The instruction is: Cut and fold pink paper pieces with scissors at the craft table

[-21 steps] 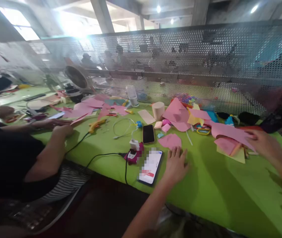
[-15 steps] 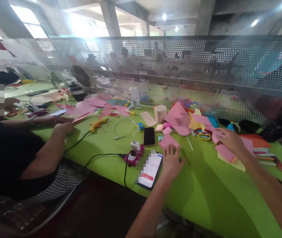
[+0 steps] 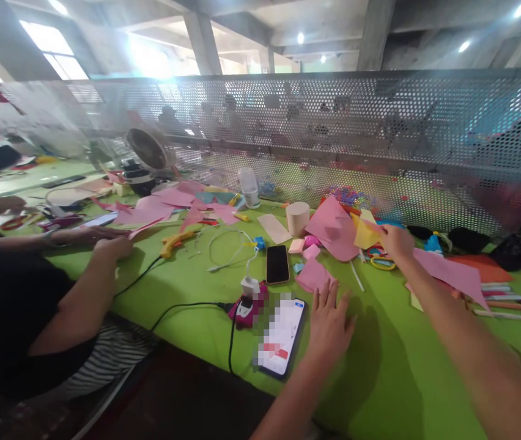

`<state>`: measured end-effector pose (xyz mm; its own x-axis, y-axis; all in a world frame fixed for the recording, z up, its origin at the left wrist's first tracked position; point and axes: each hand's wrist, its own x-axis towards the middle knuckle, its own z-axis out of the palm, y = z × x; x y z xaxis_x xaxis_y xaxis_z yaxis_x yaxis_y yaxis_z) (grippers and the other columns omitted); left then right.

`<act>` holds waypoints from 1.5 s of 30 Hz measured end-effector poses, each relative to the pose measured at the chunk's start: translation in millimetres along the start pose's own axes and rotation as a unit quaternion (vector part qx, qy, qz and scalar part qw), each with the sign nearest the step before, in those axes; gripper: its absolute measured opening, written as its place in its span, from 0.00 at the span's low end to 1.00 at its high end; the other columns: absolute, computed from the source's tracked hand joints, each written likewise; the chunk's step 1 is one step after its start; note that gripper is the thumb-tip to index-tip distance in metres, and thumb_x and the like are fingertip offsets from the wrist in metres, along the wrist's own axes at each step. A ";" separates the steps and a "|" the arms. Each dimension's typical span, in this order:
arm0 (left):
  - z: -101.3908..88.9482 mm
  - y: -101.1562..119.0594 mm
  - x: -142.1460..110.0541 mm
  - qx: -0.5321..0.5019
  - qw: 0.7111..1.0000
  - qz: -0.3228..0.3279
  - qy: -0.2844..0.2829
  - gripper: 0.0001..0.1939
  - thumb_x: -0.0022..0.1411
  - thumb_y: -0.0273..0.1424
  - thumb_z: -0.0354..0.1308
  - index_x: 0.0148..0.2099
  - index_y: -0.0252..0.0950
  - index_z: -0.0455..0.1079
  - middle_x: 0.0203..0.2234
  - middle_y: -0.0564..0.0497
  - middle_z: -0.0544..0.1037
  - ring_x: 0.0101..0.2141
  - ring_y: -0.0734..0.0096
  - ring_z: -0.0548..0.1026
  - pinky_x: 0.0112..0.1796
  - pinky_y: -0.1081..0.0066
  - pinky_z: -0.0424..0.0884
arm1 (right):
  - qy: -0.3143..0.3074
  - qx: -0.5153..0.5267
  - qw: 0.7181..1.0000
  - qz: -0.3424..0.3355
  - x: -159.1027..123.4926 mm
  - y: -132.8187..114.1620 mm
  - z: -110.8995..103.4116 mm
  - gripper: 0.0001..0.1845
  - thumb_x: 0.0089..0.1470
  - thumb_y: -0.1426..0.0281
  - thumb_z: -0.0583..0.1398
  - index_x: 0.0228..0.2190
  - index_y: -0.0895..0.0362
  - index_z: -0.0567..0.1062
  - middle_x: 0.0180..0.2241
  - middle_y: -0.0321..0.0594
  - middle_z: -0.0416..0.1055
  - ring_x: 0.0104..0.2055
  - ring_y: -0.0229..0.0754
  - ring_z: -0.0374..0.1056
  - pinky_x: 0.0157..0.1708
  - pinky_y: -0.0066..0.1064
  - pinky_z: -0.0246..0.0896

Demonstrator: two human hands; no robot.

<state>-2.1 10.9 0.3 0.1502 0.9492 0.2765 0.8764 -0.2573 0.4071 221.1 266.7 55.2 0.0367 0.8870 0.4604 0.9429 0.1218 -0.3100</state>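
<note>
My left hand lies flat on the green table, fingers spread, just right of a lit phone and below a small pink paper piece. My right hand reaches far over the table and pinches the edge of a yellow paper sheet among pink sheets. A large pink sheet lies under my right forearm.
A dark phone, a paper cup, white cable, charger and yellow glue gun lie mid-table. A perforated metal screen closes the back. A seated person's arm rests at left. Pens lie at right.
My right hand has moved left from the pink pile at the right to the yellow sheet and closed on it. My left hand has shifted slightly toward me.
</note>
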 end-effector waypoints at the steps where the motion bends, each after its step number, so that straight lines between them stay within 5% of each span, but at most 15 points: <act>1: -0.5 0.3 -0.3 -0.007 1.000 0.002 -0.001 0.28 0.73 0.42 0.53 0.72 0.43 0.63 0.75 0.42 0.56 0.75 0.49 0.47 0.72 0.39 0.48 | 0.010 0.001 1.000 0.012 2.6 5.7 -8.0 0.22 0.65 0.60 0.55 0.45 0.56 0.85 0.38 0.57 0.84 0.39 0.58 0.78 0.39 0.41 0.63; 8: -1.6 5.4 -4.5 -0.045 0.999 0.022 -0.015 0.28 0.72 0.41 0.55 0.70 0.45 0.65 0.74 0.45 0.59 0.74 0.49 0.51 0.71 0.40 0.51 | 0.114 0.037 0.992 0.037 8.7 28.2 -79.0 0.24 0.64 0.60 0.56 0.50 0.59 0.84 0.44 0.56 0.85 0.44 0.55 0.77 0.41 0.37 0.63; 14: -5.0 8.1 -7.0 -0.063 0.997 0.031 -0.015 0.28 0.71 0.42 0.56 0.70 0.46 0.66 0.73 0.47 0.61 0.74 0.50 0.53 0.71 0.40 0.53 | 0.185 0.105 0.977 -0.029 4.3 -4.5 -98.5 0.24 0.69 0.61 0.53 0.56 0.59 0.79 0.51 0.52 0.83 0.51 0.50 0.78 0.52 0.35 0.66; 18: -7.0 8.2 -10.5 -0.073 0.997 0.027 -0.021 0.28 0.70 0.42 0.57 0.70 0.47 0.66 0.73 0.47 0.61 0.74 0.50 0.52 0.71 0.40 0.53 | 0.154 0.122 0.975 -0.106 -1.0 -32.5 -77.6 0.23 0.71 0.63 0.51 0.60 0.51 0.77 0.60 0.42 0.78 0.61 0.49 0.73 0.61 0.37 0.62; 24: -9.9 10.0 -14.4 -0.081 0.996 0.033 -0.027 0.28 0.72 0.45 0.54 0.70 0.48 0.65 0.73 0.49 0.60 0.75 0.52 0.47 0.73 0.41 0.50 | -0.045 0.047 0.980 -0.186 -18.4 -51.4 -11.9 0.37 0.60 0.72 0.59 0.69 0.51 0.64 0.66 0.45 0.70 0.61 0.57 0.72 0.57 0.44 0.69; 31: -15.0 12.5 -16.4 -0.114 0.991 0.048 -0.041 0.27 0.73 0.45 0.52 0.70 0.48 0.65 0.72 0.47 0.62 0.75 0.51 0.47 0.73 0.40 0.47 | -0.132 0.015 0.962 -0.236 -35.4 -72.4 40.0 0.26 0.61 0.65 0.63 0.60 0.54 0.74 0.56 0.50 0.79 0.55 0.56 0.76 0.55 0.43 0.69; 36: -12.5 12.2 -18.1 -0.117 0.991 0.051 -0.040 0.27 0.72 0.45 0.54 0.70 0.49 0.65 0.71 0.48 0.64 0.75 0.52 0.48 0.73 0.41 0.49 | -0.144 -0.026 0.957 -0.251 -44.8 -87.7 55.1 0.41 0.55 0.51 0.67 0.63 0.60 0.70 0.56 0.58 0.78 0.55 0.61 0.75 0.55 0.46 0.66; 42: -13.2 11.8 -17.6 -0.130 0.989 0.057 -0.036 0.28 0.71 0.44 0.55 0.70 0.46 0.64 0.72 0.46 0.62 0.75 0.49 0.47 0.72 0.38 0.49 | -0.120 -0.072 0.961 -0.240 -50.7 -88.9 48.5 0.20 0.63 0.66 0.59 0.55 0.54 0.79 0.47 0.49 0.84 0.47 0.54 0.78 0.50 0.41 0.64; 45: -14.7 11.6 -17.8 -0.136 0.988 0.059 -0.033 0.28 0.71 0.44 0.56 0.70 0.47 0.64 0.71 0.45 0.63 0.75 0.49 0.48 0.72 0.39 0.48 | -0.106 -0.082 0.964 -0.230 -47.9 -86.3 39.5 0.19 0.66 0.68 0.54 0.49 0.54 0.83 0.43 0.49 0.85 0.44 0.52 0.79 0.48 0.39 0.63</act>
<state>-1.4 -11.6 12.9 0.2810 0.9175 0.2815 0.6975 -0.3967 0.5967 124.8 231.3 27.0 -0.4500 0.8288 0.3326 0.8835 0.4674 0.0309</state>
